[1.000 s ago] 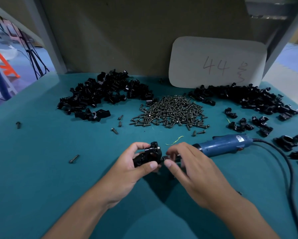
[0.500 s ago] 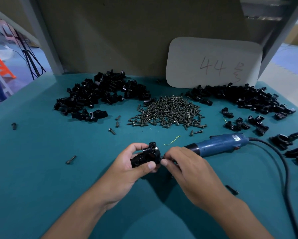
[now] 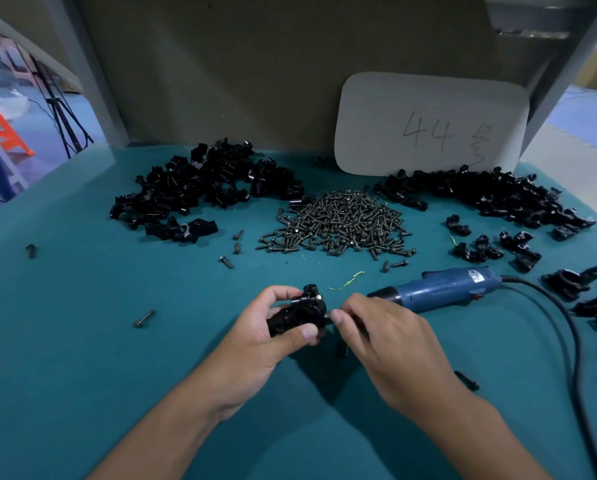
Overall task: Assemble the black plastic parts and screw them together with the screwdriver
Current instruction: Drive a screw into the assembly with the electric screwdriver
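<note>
My left hand (image 3: 255,344) grips a black plastic assembly (image 3: 299,311) just above the teal table, thumb in front and fingers behind. My right hand (image 3: 387,337) pinches a small screw (image 3: 329,314) at the assembly's right side; most of the screw is hidden by the fingertips. The blue electric screwdriver (image 3: 442,289) lies on the table behind my right hand, its tip pointing left and its black cable (image 3: 567,341) curving off to the right. A pile of screws (image 3: 338,223) sits in the middle of the table.
Two piles of black plastic parts lie at the back left (image 3: 203,188) and back right (image 3: 491,195), with loose parts (image 3: 574,282) at the right edge. Stray screws (image 3: 144,318) dot the table. A white card (image 3: 428,126) leans on the back wall.
My right hand's fingertips have closed in on the assembly's right side with the screw. The left hand keeps holding the assembly in nearly the same place. The screwdriver has not moved.
</note>
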`<state>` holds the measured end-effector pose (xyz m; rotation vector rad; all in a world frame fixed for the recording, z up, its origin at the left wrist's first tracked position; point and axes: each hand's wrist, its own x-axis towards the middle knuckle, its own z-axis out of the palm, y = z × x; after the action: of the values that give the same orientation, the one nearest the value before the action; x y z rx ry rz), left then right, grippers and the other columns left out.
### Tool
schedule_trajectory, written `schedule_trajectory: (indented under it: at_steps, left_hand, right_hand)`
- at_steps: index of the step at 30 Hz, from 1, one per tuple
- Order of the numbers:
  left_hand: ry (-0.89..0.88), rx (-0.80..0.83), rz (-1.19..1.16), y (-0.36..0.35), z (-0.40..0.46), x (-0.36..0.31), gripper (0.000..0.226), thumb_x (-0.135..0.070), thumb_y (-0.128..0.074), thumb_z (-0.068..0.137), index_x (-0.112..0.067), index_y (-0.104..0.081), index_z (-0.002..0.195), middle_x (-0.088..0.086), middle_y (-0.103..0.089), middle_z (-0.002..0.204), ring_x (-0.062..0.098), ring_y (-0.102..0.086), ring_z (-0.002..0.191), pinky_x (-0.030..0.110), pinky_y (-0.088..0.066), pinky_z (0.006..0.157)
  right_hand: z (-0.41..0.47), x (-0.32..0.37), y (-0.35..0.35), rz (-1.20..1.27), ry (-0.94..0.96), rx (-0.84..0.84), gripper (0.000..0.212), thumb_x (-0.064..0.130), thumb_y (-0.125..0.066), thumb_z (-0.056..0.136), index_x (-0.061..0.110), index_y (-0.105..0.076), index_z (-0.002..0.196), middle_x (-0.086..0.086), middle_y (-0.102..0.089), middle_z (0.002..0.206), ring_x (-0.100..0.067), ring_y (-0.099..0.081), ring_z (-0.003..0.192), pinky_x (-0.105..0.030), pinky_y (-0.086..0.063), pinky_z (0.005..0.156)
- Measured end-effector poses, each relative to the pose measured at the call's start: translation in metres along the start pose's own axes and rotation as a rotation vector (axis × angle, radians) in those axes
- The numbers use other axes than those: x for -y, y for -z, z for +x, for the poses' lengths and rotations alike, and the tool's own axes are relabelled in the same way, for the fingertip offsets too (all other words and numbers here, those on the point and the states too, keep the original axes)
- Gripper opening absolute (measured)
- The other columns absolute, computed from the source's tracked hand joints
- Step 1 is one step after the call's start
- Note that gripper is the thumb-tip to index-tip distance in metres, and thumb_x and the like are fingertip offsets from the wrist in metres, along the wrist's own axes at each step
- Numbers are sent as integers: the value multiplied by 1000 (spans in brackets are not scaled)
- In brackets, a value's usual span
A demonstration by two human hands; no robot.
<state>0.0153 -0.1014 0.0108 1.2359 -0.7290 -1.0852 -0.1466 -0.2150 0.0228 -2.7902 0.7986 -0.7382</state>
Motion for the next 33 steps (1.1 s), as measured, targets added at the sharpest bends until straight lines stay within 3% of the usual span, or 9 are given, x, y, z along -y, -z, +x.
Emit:
schedule_trajectory:
  at_steps: [5, 7, 9, 12, 14, 17, 22, 27, 33]
  left_hand:
    - [8, -28, -135, 2, 2, 0, 50, -6, -76, 78, -5, -54, 123, 12, -74, 98, 24, -71, 91, 28, -56, 93]
    - [6, -55, -110, 3, 3, -1, 47, -7, -72, 77, -7, -55, 121, 16, -73, 102, 23, -73, 91, 25, -58, 89]
    - [-14, -60, -6, 2, 3, 1, 42, -5, -76, 83, -12, -55, 119, 19, -73, 104, 19, -73, 89, 21, -56, 82]
    - [-62, -48, 166, -1, 2, 4, 43, -16, -79, 81, -20, -54, 115, 15, -72, 105, 13, -68, 88, 18, -52, 80]
    - [-104, -27, 233, -1, 2, 7, 37, -13, -78, 86, -23, -53, 113, 6, -71, 103, 8, -65, 90, 17, -49, 82]
    - [-159, -1, 285, -2, 1, 8, 36, -17, -77, 85, -28, -54, 111, -12, -69, 94, 2, -63, 85, 14, -47, 79]
    - [-179, 50, 273, 0, 1, 11, 40, -22, -73, 83, -35, -58, 118, -8, -72, 111, 12, -69, 104, 26, -53, 95]
    - [-184, -5, 224, -2, 4, 11, 29, -27, -68, 86, -21, -64, 114, -11, -74, 105, 5, -69, 94, 23, -56, 78]
    - [-240, -39, 278, -3, 4, 11, 20, -36, -68, 89, -32, -68, 109, -10, -73, 103, 4, -67, 85, 21, -54, 70]
  right_hand:
    - [2, -1, -1, 100, 119, -121, 10, 28, -49, 96, 22, -56, 93, 14, -51, 83, -11, -48, 76, -23, -38, 65]
    - [2, -3, 1, 292, 0, -104, 6, 29, -45, 95, 31, -50, 94, 14, -50, 80, -8, -48, 74, -21, -37, 65]
    - [2, 1, 1, 714, -250, -89, 13, 26, -40, 92, 36, -47, 87, 8, -50, 72, -9, -43, 63, -22, -35, 58]
    - [7, 9, 2, 1524, -623, 4, 21, 8, -34, 93, 21, -49, 86, 3, -45, 69, -12, -35, 56, -24, -32, 51]
    - [10, 12, 5, 1677, -687, 106, 12, 17, -40, 97, 15, -47, 87, 3, -44, 72, -10, -33, 57, -22, -33, 50]
    - [7, 13, 3, 1361, -517, 119, 18, 33, -60, 87, 16, -53, 84, 10, -47, 71, -6, -39, 60, -21, -37, 56]
    - [0, 13, -2, 708, -197, -1, 10, 37, -66, 95, 28, -61, 94, 27, -53, 67, -5, -43, 59, -14, -33, 57]
    - [1, 10, -1, 691, -180, -26, 10, 22, -74, 93, 28, -66, 91, 33, -55, 67, 3, -51, 62, -7, -35, 59]
    - [0, 8, -4, 824, -241, -22, 12, 24, -77, 89, 32, -68, 90, 23, -58, 65, -3, -44, 57, -14, -35, 56]
